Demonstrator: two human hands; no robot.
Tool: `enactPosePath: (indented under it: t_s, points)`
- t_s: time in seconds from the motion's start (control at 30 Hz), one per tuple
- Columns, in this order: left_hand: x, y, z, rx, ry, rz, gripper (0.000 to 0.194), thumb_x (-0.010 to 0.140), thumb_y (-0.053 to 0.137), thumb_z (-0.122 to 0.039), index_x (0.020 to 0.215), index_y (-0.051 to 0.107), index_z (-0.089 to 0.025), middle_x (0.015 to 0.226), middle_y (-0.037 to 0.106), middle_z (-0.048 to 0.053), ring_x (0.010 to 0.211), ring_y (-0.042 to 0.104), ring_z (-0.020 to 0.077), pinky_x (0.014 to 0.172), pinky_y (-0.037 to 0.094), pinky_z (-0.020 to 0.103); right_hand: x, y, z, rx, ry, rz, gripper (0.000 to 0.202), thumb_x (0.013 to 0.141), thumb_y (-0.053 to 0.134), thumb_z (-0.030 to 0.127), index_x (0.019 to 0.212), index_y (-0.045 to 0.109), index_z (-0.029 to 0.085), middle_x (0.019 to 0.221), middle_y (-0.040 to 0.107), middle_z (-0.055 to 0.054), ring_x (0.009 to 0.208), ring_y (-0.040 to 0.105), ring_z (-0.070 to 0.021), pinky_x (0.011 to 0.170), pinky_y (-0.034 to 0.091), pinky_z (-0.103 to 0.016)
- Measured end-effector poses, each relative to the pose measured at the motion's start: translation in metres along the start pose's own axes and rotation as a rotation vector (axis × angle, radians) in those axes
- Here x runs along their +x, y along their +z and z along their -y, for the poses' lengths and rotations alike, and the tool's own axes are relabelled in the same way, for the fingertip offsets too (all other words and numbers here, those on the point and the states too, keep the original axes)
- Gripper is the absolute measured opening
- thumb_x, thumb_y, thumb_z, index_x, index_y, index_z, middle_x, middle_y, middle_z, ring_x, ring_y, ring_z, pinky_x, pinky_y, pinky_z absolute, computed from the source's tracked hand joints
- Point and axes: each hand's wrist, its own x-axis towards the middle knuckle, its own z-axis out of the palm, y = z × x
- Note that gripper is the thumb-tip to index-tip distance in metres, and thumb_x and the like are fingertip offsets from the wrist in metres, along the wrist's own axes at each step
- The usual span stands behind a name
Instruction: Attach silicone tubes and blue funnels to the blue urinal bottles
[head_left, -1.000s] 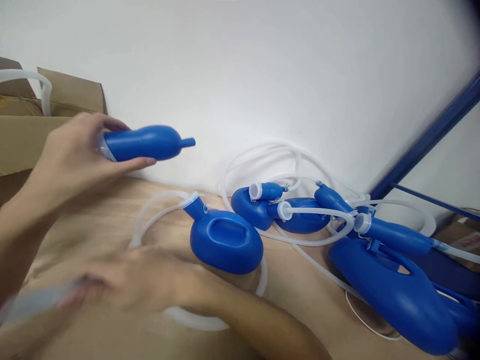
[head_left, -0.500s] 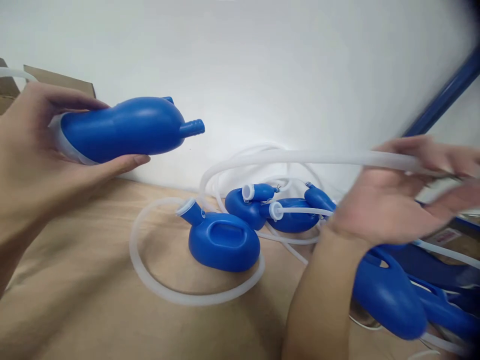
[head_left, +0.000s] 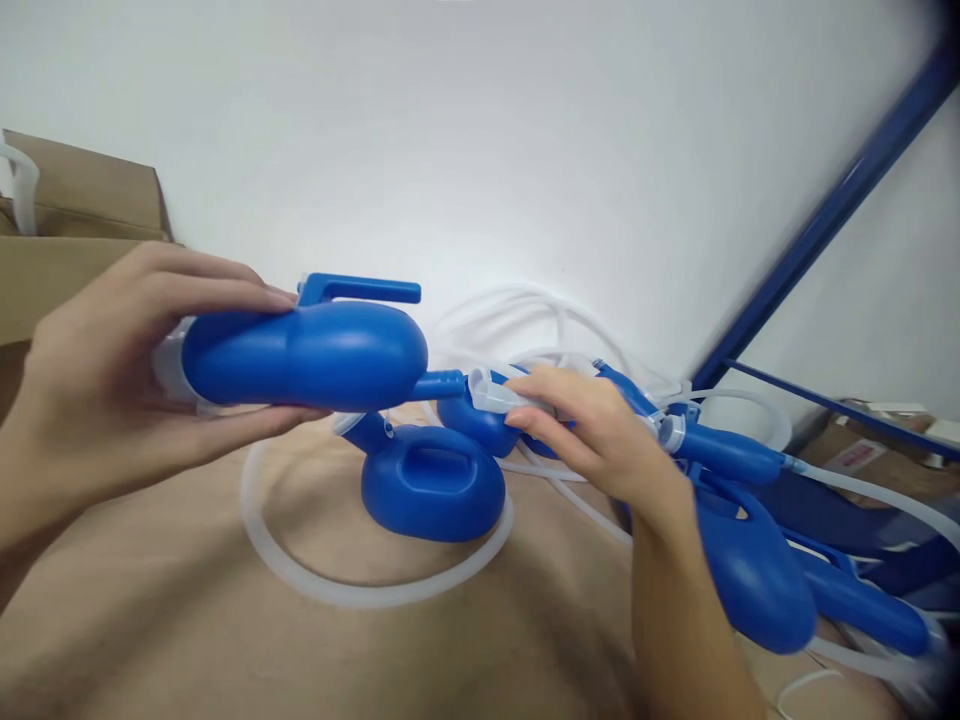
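Observation:
A blue plastic bottle [head_left: 345, 350] lies sideways in the air, with my left hand [head_left: 142, 350] wrapped round its end by the whitish collar. Its ribbed spout points right. Just beyond the spout tip, my right hand [head_left: 585, 425] pinches a translucent white tube end [head_left: 495, 393] between thumb and fingers. The tube's open mouth faces the spout; whether the two touch is unclear. Below them, another blue bottle [head_left: 435, 485] with a side grip rests on the brown surface [head_left: 315, 650], a white hose [head_left: 360, 597] looped around it.
More blue bottles [head_left: 750, 570] with white hoses pile up at the right. Coiled hoses [head_left: 525, 295] lean against the white wall. Cardboard boxes [head_left: 90, 190] stand at the left. A blue metal frame [head_left: 840, 200] slants on the right.
My right hand has moved left and now pinches a tube end near the spout. The bottle in my left hand has shifted right and down and turned, showing its handle on top.

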Motion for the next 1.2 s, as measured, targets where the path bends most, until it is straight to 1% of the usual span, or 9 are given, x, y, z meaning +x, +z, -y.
enactPosePath:
  t_s: [0.1,0.33,0.43,0.5,0.6,0.77,0.93,1.03,1.2]
  points:
    - [-0.002,0.007,-0.002,0.039,0.097,-0.013,0.06,0.062,0.073,-0.077,0.11,0.064,-0.041,0.125,0.067,-0.007,0.123,0.062,0.031,0.111,0.052,0.049,0.007,0.018,-0.01,0.023,0.036,0.104,0.022,0.107,0.048,0.033,0.112,0.066,0.021,0.09,0.072,-0.004,0.077,0.066,-0.018,0.07,0.048,-0.03]
    - [-0.002,0.018,0.004,0.081,0.048,0.063,0.063,0.061,0.066,-0.082,0.109,0.061,-0.042,0.128,0.068,-0.009,0.13,0.059,0.032,0.11,0.054,0.048,0.004,0.028,-0.017,0.015,0.025,0.162,0.025,0.107,0.047,0.032,0.121,0.064,0.02,0.098,0.073,-0.006,0.082,0.065,-0.0186,0.073,0.045,-0.031]
    - [-0.005,0.02,0.004,0.057,0.055,0.104,0.062,0.063,0.064,-0.082,0.11,0.06,-0.041,0.132,0.066,-0.009,0.129,0.06,0.0306,0.112,0.053,0.047,0.003,0.027,-0.016,0.025,0.014,0.145,0.027,0.108,0.044,0.035,0.112,0.065,0.02,0.089,0.07,-0.003,0.075,0.062,-0.0167,0.068,0.041,-0.03]
    - [-0.008,0.022,0.003,0.03,0.083,0.127,0.057,0.067,0.067,-0.077,0.111,0.06,-0.042,0.135,0.065,-0.01,0.128,0.061,0.0301,0.112,0.053,0.046,0.002,0.027,-0.015,0.03,0.022,0.115,0.032,0.109,0.04,0.036,0.097,0.065,0.02,0.078,0.065,-0.001,0.067,0.056,-0.0148,0.064,0.037,-0.03]
    - [-0.012,0.027,0.002,-0.045,0.102,0.152,0.052,0.068,0.074,-0.068,0.111,0.061,-0.042,0.133,0.067,-0.008,0.126,0.062,0.0313,0.11,0.053,0.046,0.003,0.029,-0.012,0.064,0.034,0.067,0.042,0.11,0.034,0.036,0.075,0.052,0.02,0.066,0.053,0.001,0.059,0.047,-0.0129,0.06,0.033,-0.03]
    - [-0.015,0.039,0.001,-0.155,0.116,0.161,0.054,0.066,0.082,-0.063,0.111,0.062,-0.041,0.119,0.074,-0.007,0.108,0.071,0.0294,0.095,0.061,0.044,0.004,0.034,-0.009,0.147,0.096,0.01,0.045,0.111,0.028,0.042,0.074,0.044,0.022,0.065,0.047,0.002,0.058,0.043,-0.0124,0.059,0.031,-0.03]
    - [-0.021,0.049,-0.007,-0.104,-0.039,0.176,0.059,0.06,0.077,-0.075,0.104,0.066,-0.038,0.097,0.076,-0.004,0.08,0.072,0.0273,0.071,0.062,0.041,0.005,0.041,-0.013,0.258,0.152,-0.001,0.046,0.111,0.028,0.05,0.084,0.051,0.021,0.069,0.052,0.002,0.06,0.047,-0.0121,0.061,0.035,-0.028]
    - [-0.024,0.052,-0.016,-0.111,-0.107,0.2,0.055,0.064,0.075,-0.075,0.1,0.064,-0.035,0.092,0.075,-0.001,0.075,0.069,0.027,0.067,0.06,0.042,0.006,0.045,-0.015,0.257,0.164,-0.03,0.046,0.11,0.027,0.054,0.089,0.051,0.021,0.071,0.054,0.002,0.06,0.047,-0.0125,0.06,0.034,-0.028]
    - [-0.025,0.053,-0.028,-0.203,-0.188,0.348,0.045,0.071,0.074,-0.066,0.097,0.065,-0.03,0.092,0.075,0.0,0.074,0.069,0.0244,0.064,0.057,0.038,0.002,0.05,-0.017,0.228,0.145,0.01,0.049,0.109,0.024,0.057,0.094,0.053,0.021,0.073,0.056,0.001,0.061,0.048,-0.0137,0.059,0.034,-0.029]
